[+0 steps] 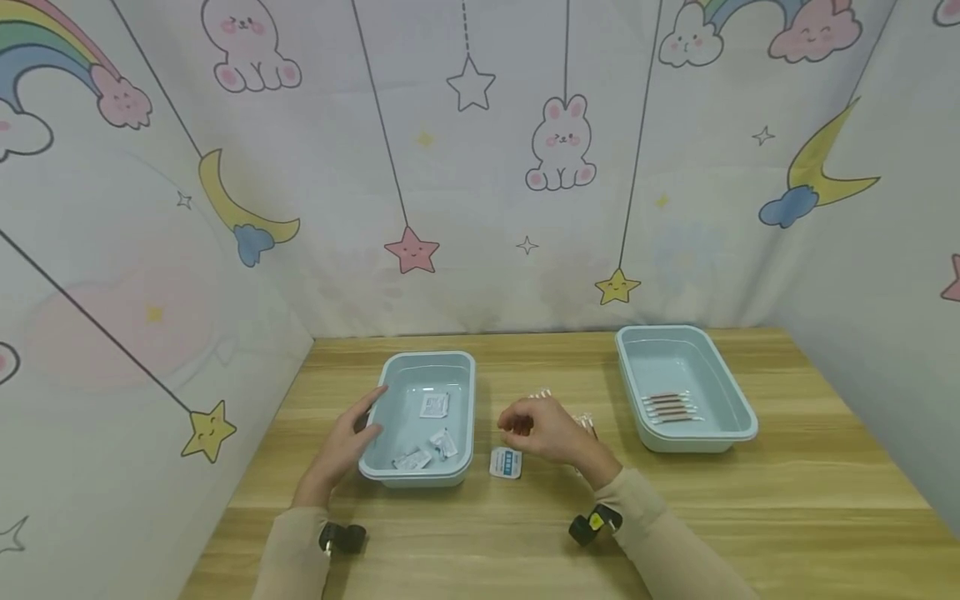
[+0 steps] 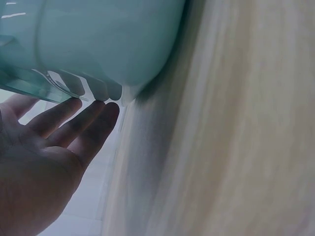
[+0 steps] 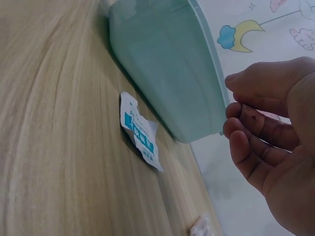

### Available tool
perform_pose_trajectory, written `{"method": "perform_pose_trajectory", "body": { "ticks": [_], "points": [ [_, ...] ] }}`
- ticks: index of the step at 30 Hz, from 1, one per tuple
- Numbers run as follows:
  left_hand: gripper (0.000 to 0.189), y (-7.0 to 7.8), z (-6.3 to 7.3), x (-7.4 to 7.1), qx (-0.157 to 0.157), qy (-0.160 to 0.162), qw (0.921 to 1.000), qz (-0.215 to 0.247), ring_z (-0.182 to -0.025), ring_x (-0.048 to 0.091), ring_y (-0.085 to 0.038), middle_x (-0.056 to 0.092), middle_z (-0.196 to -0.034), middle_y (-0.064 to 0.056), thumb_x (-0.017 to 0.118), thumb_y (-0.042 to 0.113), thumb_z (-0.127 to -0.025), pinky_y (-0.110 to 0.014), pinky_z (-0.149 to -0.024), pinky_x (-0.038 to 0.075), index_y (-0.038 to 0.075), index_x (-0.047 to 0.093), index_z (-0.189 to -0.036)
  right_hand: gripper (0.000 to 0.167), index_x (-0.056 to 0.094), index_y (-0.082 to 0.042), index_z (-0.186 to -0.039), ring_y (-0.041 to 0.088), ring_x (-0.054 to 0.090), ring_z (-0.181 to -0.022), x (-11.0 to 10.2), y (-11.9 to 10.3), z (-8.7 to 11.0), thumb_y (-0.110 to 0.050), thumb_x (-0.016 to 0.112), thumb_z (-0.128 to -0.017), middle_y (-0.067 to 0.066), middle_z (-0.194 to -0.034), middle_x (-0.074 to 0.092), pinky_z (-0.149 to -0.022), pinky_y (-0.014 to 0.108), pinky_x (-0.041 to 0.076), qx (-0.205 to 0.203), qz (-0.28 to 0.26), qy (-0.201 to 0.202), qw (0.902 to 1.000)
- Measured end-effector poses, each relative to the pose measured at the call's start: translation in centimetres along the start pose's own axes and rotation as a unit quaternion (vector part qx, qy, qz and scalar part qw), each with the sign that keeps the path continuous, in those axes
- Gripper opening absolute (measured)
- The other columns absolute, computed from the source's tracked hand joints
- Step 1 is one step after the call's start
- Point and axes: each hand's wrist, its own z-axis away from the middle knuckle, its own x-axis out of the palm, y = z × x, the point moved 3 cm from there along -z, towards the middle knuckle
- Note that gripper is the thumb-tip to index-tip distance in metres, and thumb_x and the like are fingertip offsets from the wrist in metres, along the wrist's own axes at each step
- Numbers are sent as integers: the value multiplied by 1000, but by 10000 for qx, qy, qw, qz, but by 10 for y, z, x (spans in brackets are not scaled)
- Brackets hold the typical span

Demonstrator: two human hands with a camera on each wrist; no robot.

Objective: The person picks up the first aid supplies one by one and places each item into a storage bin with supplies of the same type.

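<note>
blue-labelled sachet (image 1: 506, 463) lies just right of the 3-sachet basin (image 1: 401, 422). the right hand (image 1: 550, 429), fingers loosely curled, holds nothing visible; the left hand (image 1: 341, 439), fingers straight, touches this basin: pushing hard could slide it.

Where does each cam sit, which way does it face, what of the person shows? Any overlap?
Head: worn on the head, facing forward and down at the left blue tub and right blue tub; left hand, right hand and sleeves show.
Left wrist: on that wrist, facing the tub's outer wall and tabletop; only the left hand shows.
Right wrist: on that wrist, facing the blue-printed sachet and a tub's side; only the right hand shows.
Head and right wrist share the sachet.
</note>
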Motion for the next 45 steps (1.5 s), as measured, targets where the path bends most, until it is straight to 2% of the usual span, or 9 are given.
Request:
{"method": "perform_pose_trajectory", "body": {
  "ticks": [13,20,25,28,36,45],
  "points": [
    [63,1,0,0,-77,21,10000,-35,-148,20,-39,25,-160,-14,49,3,-92,-54,-118,21,18,35,-152,19,72,-2,-100,6,61,-74,8,8,-2,-12,74,-84,3,-88,71,-65,20,54,-165,143,-180,9996],
    [62,0,-1,-1,-82,-33,10000,-19,-148,19,-40,25,-160,-15,49,4,-93,-55,-118,20,18,35,-152,21,72,-2,-101,12,63,-77,8,8,-1,-12,76,-82,7,-91,71,-66,20,54,-131,250,-185,9994],
    [62,1,0,-2,-211,-59,9998,39,-148,17,-40,23,-161,-14,49,4,-93,-55,-119,20,18,34,-152,22,72,-2,-102,15,64,-78,9,7,-1,-12,76,-82,8,-92,71,-67,21,54,-110,317,-204,9992],
    [62,6,2,-2,-275,-99,9996,53,-148,17,-40,21,-161,-15,49,4,-94,-54,-119,19,16,33,-153,23,72,-2,-102,15,64,-79,10,7,-2,-13,76,-82,7,-93,71,-68,21,54,-51,372,-227,9990],
    [60,34,13,-3,-259,-160,9995,-21,-147,18,-43,22,-160,-20,47,1,-94,-55,-118,21,8,32,-152,25,72,-4,-102,12,62,-80,11,10,-2,-16,77,-81,3,-94,70,-69,21,53,46,542,-382,9978],
    [60,38,16,-3,-283,-155,9995,36,-147,18,-43,22,-160,-20,47,1,-94,-55,-118,20,8,33,-152,26,71,-5,-103,11,62,-81,16,13,-3,-17,78,-81,3,-95,71,-70,21,53,172,593,-585,9964]
  ]
}}
